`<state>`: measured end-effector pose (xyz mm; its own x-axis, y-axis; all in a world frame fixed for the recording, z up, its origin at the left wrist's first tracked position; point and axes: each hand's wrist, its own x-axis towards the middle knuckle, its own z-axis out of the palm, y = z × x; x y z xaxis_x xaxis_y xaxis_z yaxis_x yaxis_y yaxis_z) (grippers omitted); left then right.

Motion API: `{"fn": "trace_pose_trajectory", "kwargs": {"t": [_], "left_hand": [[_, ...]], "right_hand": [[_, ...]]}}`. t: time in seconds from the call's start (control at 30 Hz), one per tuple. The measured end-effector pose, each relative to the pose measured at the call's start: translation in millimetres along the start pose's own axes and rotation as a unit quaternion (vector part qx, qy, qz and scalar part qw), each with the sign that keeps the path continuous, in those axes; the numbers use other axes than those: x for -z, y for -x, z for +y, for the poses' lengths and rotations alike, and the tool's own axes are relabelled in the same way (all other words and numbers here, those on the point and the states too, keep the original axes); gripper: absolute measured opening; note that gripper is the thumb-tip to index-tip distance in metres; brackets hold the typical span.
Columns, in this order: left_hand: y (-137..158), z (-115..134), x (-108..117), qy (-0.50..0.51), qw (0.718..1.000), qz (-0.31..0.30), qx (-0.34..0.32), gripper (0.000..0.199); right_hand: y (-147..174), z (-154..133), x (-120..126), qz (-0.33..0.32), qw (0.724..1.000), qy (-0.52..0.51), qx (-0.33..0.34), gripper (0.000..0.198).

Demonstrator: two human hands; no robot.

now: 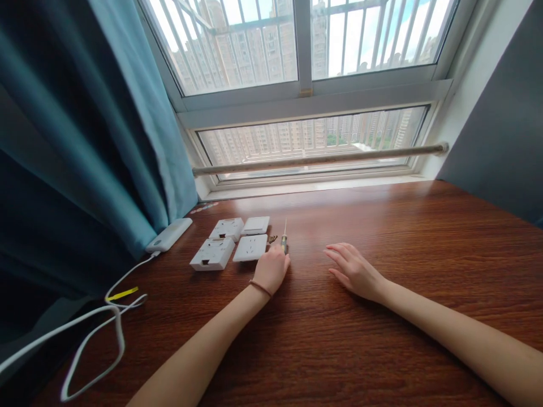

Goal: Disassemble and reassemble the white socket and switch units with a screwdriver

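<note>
Screwdriver at your left hand, toward the far edge of the worktop.
Its blade points at that edge; your fingers there are mostly hidden, so you cannot tell whether they grip the handle. Your right hand is loosely open above the worktop, well apart from the tool. Just left of the screwdriver lie dark screws, then a socket plate with a plain white plate beyond it. Two white boxes sit left of these, one behind the other. Toward the far-left corner, by the curtain, a white device trails a cable.
</note>
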<state>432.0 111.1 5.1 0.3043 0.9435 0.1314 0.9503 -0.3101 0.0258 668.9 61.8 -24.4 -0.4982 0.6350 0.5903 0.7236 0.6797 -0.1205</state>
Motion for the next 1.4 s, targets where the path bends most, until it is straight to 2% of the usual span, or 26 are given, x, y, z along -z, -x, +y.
{"fn": "trace_pose_trajectory", "kwargs": {"t": [0.17,0.63,1.1,1.4], "left_hand": [[-0.7,-1.2,-5.5,-0.017,0.999,-0.009,0.026,0.025],[-1.7,-5.1,-9.1,-0.052,0.998,-0.01,0.043,0.028],[2.4,-1.2,-2.6,-0.067,0.997,-0.026,0.037,0.035],[4.1,0.8,-1.4,-0.076,0.996,-0.015,0.032,0.036]], "right_hand": [[2.2,-0.9,-2.0,-0.004,0.999,-0.027,-0.018,0.045],[2.9,-1.0,-3.6,-0.005,0.999,-0.041,-0.029,0.048],[3.9,-2.3,-5.5,-0.029,0.998,-0.039,-0.032,0.046],[4.0,-2.1,-5.9,-0.035,0.998,-0.044,-0.033,0.047]]}}
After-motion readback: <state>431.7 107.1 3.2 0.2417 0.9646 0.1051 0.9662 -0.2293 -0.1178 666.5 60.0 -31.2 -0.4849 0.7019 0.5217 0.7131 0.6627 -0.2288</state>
